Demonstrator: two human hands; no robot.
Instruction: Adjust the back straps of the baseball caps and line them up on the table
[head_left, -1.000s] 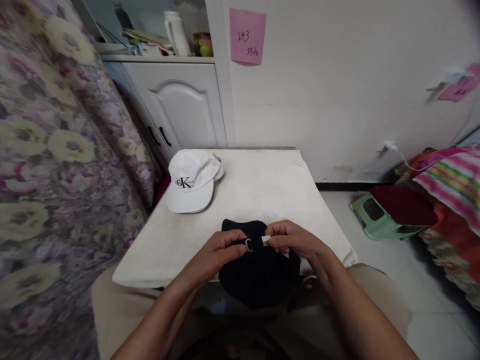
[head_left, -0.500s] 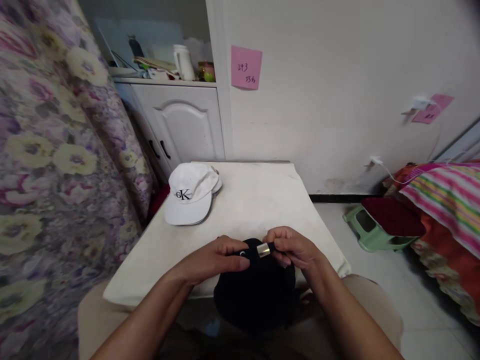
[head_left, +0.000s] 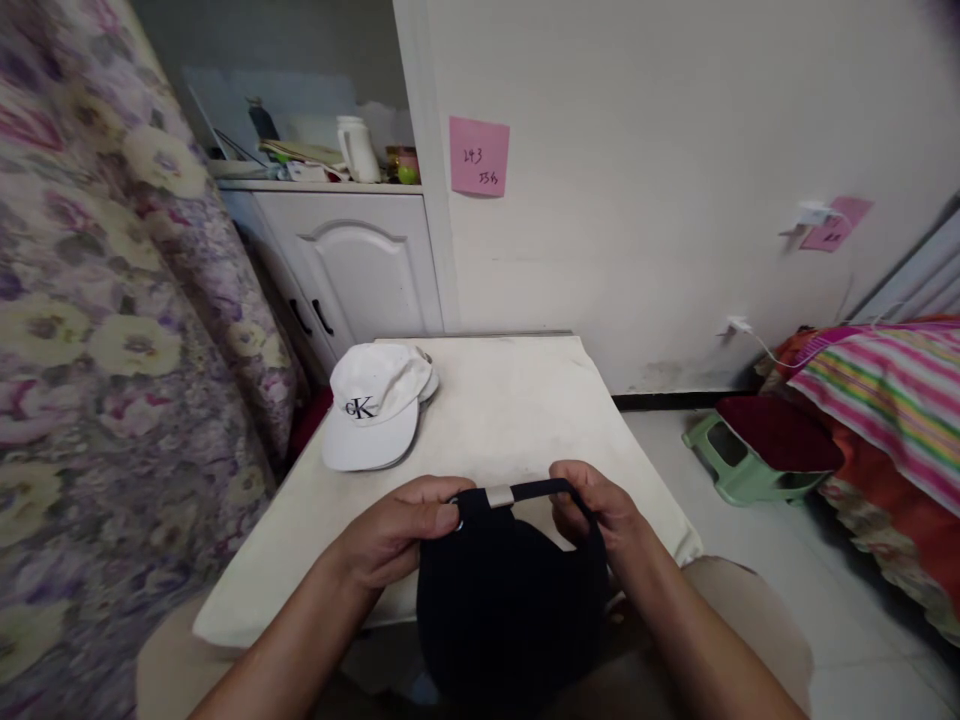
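At the near edge of the table (head_left: 517,400), above the person's legs (head_left: 757,620), is the dark cap (head_left: 510,610), with its back opening upward. Left hand (head_left: 405,530) is closed on the cap, thumb pressing beside a small metal ring (head_left: 458,519). Right hand (head_left: 601,510) is curled around the other side of the strap (head_left: 546,489), also closed on it; how firm is this grip, I cannot tell. Between the hands, the light clasp (head_left: 499,496) sits on the strap.

The cap seems carried mainly by these two holds, so if one of them becomes loose, it could tip toward the legs. If the right hand pulls too strongly, the clasp may slide, or the strap may become twisted. The left thumb partly covers the ring, therefore a wrong alignment there could be difficult to notice. Black strap against black fabric also makes the edges hard to distinguish.

Farther, on the left part of the table, lies the white cap (head_left: 375,385), with another cap (head_left: 430,384) seemingly under it. If the cloth (head_left: 262,570) were dragged by a forearm, these could shift. Beyond stands the cabinet (head_left: 364,260).
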